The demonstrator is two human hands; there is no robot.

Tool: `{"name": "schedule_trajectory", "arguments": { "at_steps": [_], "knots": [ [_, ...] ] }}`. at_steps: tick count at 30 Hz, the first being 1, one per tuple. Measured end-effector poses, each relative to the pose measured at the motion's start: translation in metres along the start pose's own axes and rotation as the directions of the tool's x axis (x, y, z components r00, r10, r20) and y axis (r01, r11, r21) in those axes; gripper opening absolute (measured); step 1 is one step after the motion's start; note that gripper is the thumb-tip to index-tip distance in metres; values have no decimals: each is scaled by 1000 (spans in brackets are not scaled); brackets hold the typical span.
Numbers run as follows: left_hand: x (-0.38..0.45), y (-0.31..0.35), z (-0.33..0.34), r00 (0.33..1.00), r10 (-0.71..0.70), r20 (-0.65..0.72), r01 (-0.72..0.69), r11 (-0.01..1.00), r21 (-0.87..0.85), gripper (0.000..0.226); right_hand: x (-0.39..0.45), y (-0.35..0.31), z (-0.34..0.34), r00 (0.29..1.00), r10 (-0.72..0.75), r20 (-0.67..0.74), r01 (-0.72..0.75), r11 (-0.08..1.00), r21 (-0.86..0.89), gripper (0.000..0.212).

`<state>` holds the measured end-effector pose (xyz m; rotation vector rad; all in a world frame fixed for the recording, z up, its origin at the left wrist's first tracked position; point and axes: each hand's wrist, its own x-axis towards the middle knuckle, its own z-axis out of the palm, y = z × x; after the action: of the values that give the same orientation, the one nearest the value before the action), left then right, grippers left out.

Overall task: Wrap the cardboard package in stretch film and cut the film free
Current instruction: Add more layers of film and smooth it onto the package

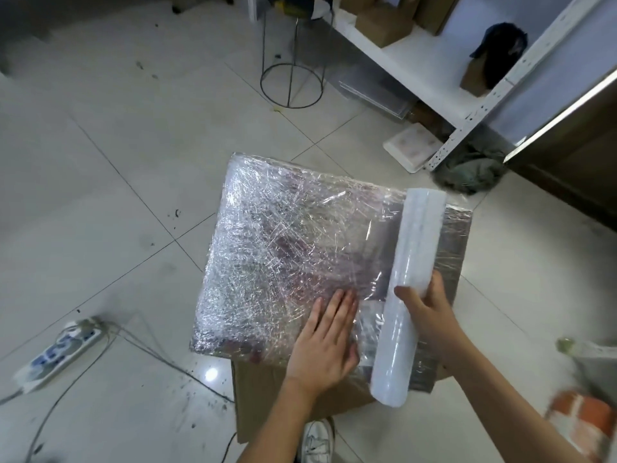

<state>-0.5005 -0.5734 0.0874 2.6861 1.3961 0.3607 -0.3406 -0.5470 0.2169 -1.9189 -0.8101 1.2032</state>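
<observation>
Head view: package (293, 248) sits dead centre on a box (267, 389), already well wrapped. Left hand (325, 342), fingers flat, presses film at six o'clock; right hand (429, 315) grips the roll (409, 295) at four. Keep tension, pin the film firmly.

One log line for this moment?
left hand flat on wrapped package | right hand grips film roll | film uncut

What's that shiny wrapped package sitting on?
The wrapped package rests on a brown cardboard box; only the box's near part shows, the rest is covered by the package.
</observation>
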Motion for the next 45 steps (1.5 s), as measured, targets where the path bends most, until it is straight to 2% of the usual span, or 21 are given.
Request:
{"name": "schedule_trajectory", "arguments": {
  "at_steps": [4,7,8,11,13,17,22,26,31,36,41,45],
  "knots": [
    [-8,-1,-7,1000,4,-29,-5,1000,-29,62,-7,8,-2,1000,1,15,0,1000,-14,40],
    [-23,-6,-18,994,21,-110,-28,998,-60,62,-10,12,-2,1000,-1,5,1,1000,-20,39],
    [-28,-15,-22,989,-19,-147,15,1000,-26,64,-10,12,-3,1000,-6,0,6,1000,-20,39],
    [-50,-60,-25,923,-317,-221,328,944,18,61,-7,10,-3,1000,-11,4,11,1000,-10,38],
    [-62,-85,-22,896,-379,-230,397,917,33,58,-6,9,-1,1000,-22,0,22,1000,2,35],
    [-65,-91,-12,905,-323,-277,347,937,41,55,-8,13,-2,999,-35,-10,35,999,0,33],
    [-53,-66,-46,868,-441,-229,448,894,-23,60,-11,15,-3,999,-38,13,38,999,-6,32],
    [16,-39,-66,929,-259,-265,267,964,-4,57,-18,21,-3,1000,-23,18,23,1000,-8,40],
    [64,-43,-38,952,-237,-196,246,969,26,60,-27,26,-6,994,-31,101,30,1000,9,50],
    [63,-43,-42,959,-218,-178,214,976,-45,58,-35,22,-12,989,-105,-107,112,992,61,85],
    [61,-43,-46,965,-230,-126,230,973,-18,64,-36,20,-23,960,-150,-235,129,986,-105,79],
    [63,-41,-47,964,-239,-114,241,971,4,62,-26,30,-27,942,-53,-331,21,995,-101,77]
  ]
}}
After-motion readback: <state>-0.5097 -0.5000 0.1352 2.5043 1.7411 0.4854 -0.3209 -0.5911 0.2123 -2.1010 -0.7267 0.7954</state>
